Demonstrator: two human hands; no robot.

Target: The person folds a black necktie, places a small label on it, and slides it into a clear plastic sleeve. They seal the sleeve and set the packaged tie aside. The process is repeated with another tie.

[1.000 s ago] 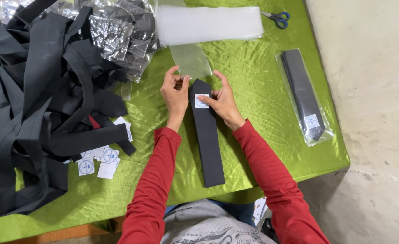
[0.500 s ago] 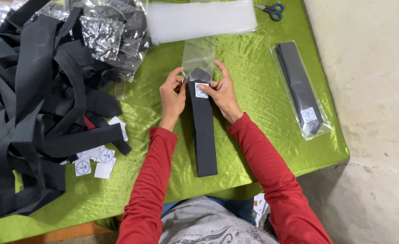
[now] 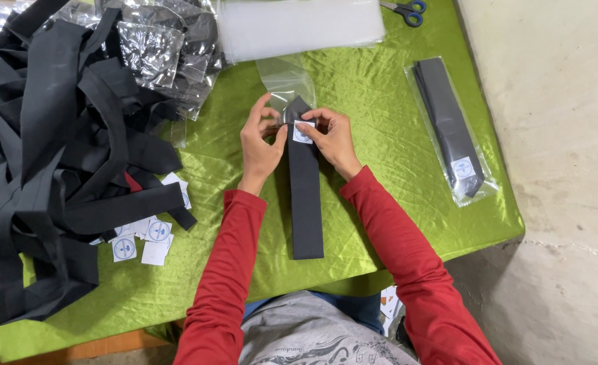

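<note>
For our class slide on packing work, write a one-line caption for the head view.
Both hands, left hand and right hand, hold a black tie at a clear bag.

Soft, even daylight is falling over my work from above, keeping the whole frame bright. The green satin cloth point(image 3: 394, 162) is shining in pale streaks along its creases, strongest around the middle. Glare is flaring off the crinkled plastic bags point(image 3: 167, 57) at the upper left, and the stack of clear sleeves point(image 3: 299, 27) at the top edge is washing out nearly white. My hands are casting only faint shadows. The focus is holding sharp throughout, though the black ties point(image 3: 55, 149) are losing detail in their darkness.
</note>
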